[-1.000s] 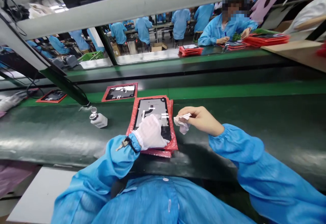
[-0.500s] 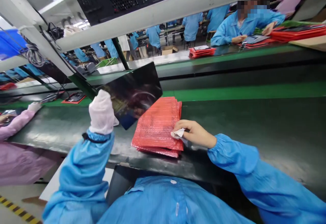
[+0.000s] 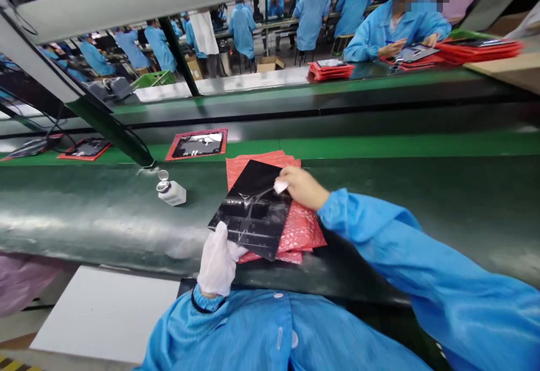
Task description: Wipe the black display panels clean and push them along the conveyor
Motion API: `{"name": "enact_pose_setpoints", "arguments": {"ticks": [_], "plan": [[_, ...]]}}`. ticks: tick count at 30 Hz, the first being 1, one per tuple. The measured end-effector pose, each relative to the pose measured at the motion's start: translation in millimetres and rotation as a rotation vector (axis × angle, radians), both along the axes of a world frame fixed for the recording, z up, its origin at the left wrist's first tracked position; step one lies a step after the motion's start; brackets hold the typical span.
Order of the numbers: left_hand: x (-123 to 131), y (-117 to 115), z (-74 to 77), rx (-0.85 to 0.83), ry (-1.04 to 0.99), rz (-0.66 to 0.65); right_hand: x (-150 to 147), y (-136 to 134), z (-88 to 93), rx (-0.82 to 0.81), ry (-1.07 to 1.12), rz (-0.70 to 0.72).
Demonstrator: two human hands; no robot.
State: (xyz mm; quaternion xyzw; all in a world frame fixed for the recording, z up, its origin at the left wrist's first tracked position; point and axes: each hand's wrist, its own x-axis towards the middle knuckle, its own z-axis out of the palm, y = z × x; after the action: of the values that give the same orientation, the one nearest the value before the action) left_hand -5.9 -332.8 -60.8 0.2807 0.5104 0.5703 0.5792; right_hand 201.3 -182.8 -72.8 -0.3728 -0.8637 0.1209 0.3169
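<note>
Two hands work on one black panel (image 3: 248, 208), which sits over the middle of the counter (image 3: 84, 208). The left hand (image 3: 218, 261), in a white glove, is closed on the panel's near edge and holds it tilted, with its glossy, smeared face upward. The bare right hand (image 3: 302, 187) pinches a white wipe (image 3: 280, 186) between its fingertips and presses it to the panel's far right edge.

The panel lies over a stack of red bubble bags (image 3: 304, 236), covering much of it; whether the two touch cannot be told. A small bottle with a metal top (image 3: 171, 192) stands on the counter, left of the stack. Farther off, on a green strip, lies a red sleeve holding a dark panel with white strips (image 3: 196, 144), and a second sleeve (image 3: 84, 148) lies to its left. Across the line, a co-worker in a blue smock (image 3: 390, 33) sits with both hands near another panel (image 3: 415, 53), beside more red stacks (image 3: 478, 50).
</note>
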Motion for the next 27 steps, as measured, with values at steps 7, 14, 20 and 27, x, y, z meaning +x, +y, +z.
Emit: {"name": "enact_pose_setpoints", "arguments": {"ticks": [7,14,20,27], "plan": [[2,-7,9.6,-0.058,-0.209,-0.089,-11,-85,7.7,0.067,0.013,0.154],[5,-9,9.8,-0.064,-0.241,-0.072,0,-42,22.8,-0.050,-0.104,0.118],[4,-7,10.9,-0.109,-0.204,-0.090,-31,-49,22.1,-0.066,-0.139,0.102],[1,-10,4.5,-0.091,-0.198,-0.086,-51,6,25.5,-0.161,-0.207,0.110]]}}
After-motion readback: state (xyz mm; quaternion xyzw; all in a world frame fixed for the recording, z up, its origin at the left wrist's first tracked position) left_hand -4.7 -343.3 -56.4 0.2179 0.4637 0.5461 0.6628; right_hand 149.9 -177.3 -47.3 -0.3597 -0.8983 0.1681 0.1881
